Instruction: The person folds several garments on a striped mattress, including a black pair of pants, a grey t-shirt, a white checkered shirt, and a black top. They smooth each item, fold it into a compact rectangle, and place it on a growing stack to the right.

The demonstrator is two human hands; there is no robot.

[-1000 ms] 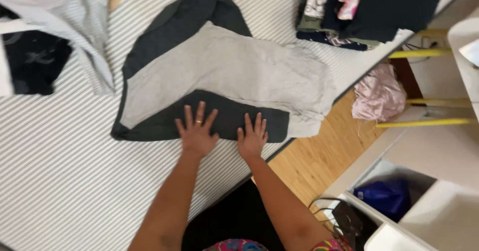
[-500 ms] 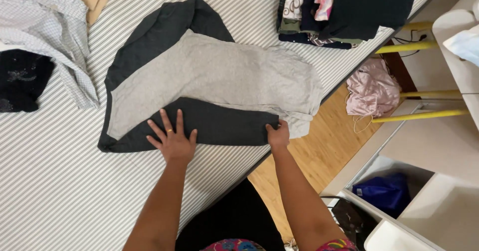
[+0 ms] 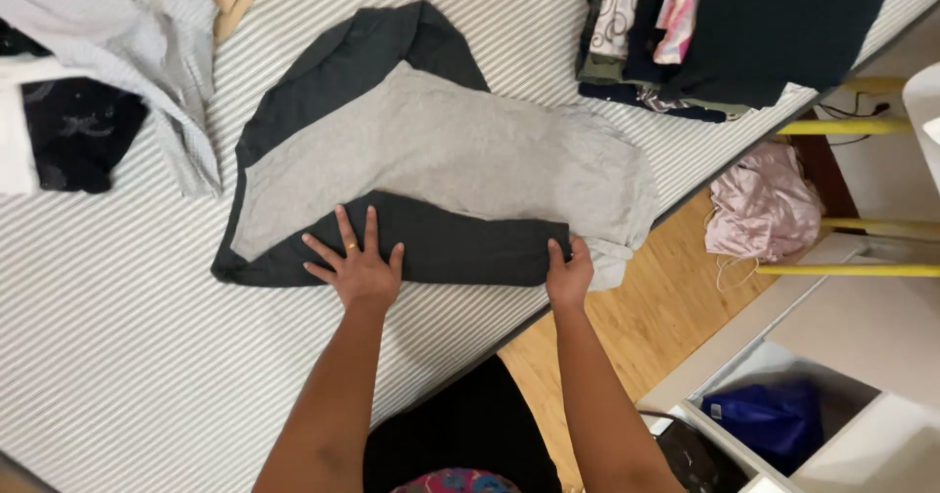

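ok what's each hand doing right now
left hand: open, flat on the dark garment
right hand: fingers curled at the garment's end, grip cannot be told

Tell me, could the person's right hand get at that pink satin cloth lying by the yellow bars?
Probably yes. The right hand rests at the mattress edge on the grey and dark garment, and only bare wooden floor shows between it and the pink cloth.
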